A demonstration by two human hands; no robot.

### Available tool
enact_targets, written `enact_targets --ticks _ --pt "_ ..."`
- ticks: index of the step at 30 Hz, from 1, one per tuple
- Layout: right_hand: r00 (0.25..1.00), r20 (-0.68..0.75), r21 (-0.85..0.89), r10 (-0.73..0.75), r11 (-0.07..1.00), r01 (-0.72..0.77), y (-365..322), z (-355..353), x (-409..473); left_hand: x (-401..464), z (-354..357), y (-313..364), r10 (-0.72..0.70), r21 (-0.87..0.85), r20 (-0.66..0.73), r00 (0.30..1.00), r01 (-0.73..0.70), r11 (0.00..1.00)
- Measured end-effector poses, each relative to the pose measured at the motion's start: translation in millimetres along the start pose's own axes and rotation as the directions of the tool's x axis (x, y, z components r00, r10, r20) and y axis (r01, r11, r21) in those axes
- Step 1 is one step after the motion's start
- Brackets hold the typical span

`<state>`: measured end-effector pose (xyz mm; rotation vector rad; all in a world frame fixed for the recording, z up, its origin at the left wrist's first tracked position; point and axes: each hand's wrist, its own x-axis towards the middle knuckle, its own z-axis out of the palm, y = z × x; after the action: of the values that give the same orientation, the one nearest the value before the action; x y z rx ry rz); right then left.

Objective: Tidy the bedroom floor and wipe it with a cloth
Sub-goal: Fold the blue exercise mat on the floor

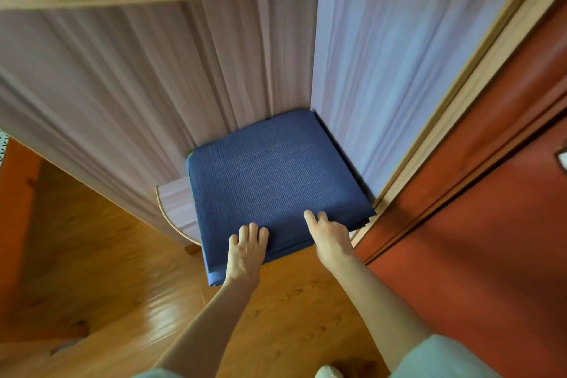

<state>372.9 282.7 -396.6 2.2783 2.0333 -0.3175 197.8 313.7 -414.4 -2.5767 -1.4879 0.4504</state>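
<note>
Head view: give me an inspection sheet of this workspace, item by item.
Surface: glossy wooden floor; low pale shelf in the corner.
Job's things: folded blue mat lies on the shelf, its near edge overhanging; no cloth seen.
Clutter: nothing seen.
Hands: left hand and right hand both rest on the mat's near edge, fingers fairly straight.
Cables: nothing seen.
Surroundings: pale wood-grain panels behind and beside the mat; red door to the right.

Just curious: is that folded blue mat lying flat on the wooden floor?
No, the folded blue mat rests on a low shelf above the floor, overhanging its front edge.
</note>
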Motion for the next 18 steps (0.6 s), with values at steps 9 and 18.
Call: enact_targets --ticks 9,18 --pt "0.997 0.075 0.225 -0.033 0.974 0.015 7.8 13.8 -33.2 -6.7 -15.3 -3.4 0.013 -0.117 0.057 0.998 -0.007 0.993" --pt "0.984 0.133 0.180 -0.117 0.979 0.092 -9.6 -87.3 -91.2 -78.8 -95.9 -47.8 0.122 -0.452 0.089 0.989 -0.069 0.890"
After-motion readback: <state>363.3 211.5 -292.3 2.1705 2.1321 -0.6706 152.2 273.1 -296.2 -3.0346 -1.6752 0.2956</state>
